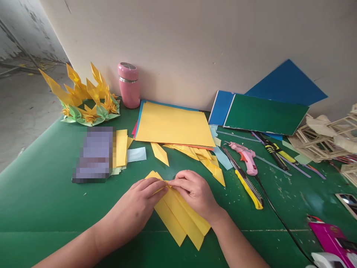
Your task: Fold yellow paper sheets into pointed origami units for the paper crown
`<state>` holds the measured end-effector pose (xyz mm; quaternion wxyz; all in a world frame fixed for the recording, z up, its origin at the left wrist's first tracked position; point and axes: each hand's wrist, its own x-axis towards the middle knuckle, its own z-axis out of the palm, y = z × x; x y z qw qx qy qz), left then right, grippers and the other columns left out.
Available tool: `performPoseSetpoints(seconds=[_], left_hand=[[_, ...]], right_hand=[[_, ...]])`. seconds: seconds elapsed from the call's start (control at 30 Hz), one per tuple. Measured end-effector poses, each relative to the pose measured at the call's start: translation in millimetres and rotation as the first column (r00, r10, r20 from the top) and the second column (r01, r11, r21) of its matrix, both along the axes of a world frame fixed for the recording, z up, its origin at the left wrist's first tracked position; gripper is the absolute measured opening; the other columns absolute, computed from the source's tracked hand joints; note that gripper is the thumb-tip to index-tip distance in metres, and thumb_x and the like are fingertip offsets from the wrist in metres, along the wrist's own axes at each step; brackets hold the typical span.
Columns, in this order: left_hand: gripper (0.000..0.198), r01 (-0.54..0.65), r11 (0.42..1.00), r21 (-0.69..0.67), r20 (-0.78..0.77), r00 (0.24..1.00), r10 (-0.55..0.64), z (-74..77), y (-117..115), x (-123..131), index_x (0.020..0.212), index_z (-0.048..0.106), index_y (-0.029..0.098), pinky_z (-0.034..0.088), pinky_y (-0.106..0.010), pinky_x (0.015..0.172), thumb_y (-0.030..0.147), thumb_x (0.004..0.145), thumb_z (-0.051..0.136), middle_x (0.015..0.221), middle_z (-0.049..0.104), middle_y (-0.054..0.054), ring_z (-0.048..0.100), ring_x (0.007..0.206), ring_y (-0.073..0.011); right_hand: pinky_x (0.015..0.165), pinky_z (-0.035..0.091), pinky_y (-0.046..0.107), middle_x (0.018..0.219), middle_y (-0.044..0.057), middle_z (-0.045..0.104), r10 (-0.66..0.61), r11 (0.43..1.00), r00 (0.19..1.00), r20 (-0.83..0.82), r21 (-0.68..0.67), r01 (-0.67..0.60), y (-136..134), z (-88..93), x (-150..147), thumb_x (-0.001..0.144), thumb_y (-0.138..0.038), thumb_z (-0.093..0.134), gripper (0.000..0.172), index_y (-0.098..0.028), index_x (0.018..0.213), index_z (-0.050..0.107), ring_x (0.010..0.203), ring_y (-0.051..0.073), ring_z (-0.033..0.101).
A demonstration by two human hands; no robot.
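A folded sheet of yellow paper [178, 214], with long lengthwise creases, lies slantwise on the green tabletop near the front. My left hand [147, 193] rests on its upper part, fingertips pinching the paper near the middle. From the other side, my right hand [193, 188] has thumb and fingers closed on the same spot, its fingertips meeting those of the left. The exact fold under the fingertips is partly hidden. Just beyond my hands lie several folded yellow paper pieces [159, 153] with pointed ends.
A stack of coloured sheets [173, 124] lies by the wall, beside a pink thermos [129, 85] and a yellow-and-green paper crown [89, 100]. On the right are a box cutter [248, 188], a pink glue gun [245, 156] with its cord, and wooden stick frames [323, 137].
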<state>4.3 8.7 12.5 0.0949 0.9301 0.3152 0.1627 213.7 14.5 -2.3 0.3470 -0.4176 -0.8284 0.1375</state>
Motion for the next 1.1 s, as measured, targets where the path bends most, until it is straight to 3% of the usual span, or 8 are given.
performPoseSetpoints(seconds=[0.3,1.1], left_hand=[[0.045,-0.023,0.999,0.028,0.0,1.0,0.023,0.5,0.3,1.6,0.113,0.062,0.016,0.055,-0.034,0.087,0.0,0.084,0.032,0.117,0.064,-0.008,0.059,0.104,-0.0212],[0.045,-0.013,1.0,0.004,-0.036,0.999,0.013,2.8,1.8,0.5,0.117,0.061,0.022,0.04,-0.042,0.102,0.003,0.086,0.035,0.116,0.066,-0.005,0.055,0.109,-0.0215]], right_hand=[[0.062,0.05,0.027,0.08,0.006,0.065,0.073,0.997,0.995,0.067,-0.016,-0.072,2.0,5.4,4.0,0.096,-0.017,0.043,0.029,-0.019,0.095,0.072,0.073,0.016,0.056],[0.072,0.052,0.032,0.09,0.007,0.064,0.169,0.983,0.98,0.104,-0.094,-0.16,-0.4,16.1,11.0,0.095,-0.019,0.045,0.026,-0.022,0.1,0.07,0.084,0.019,0.055]])
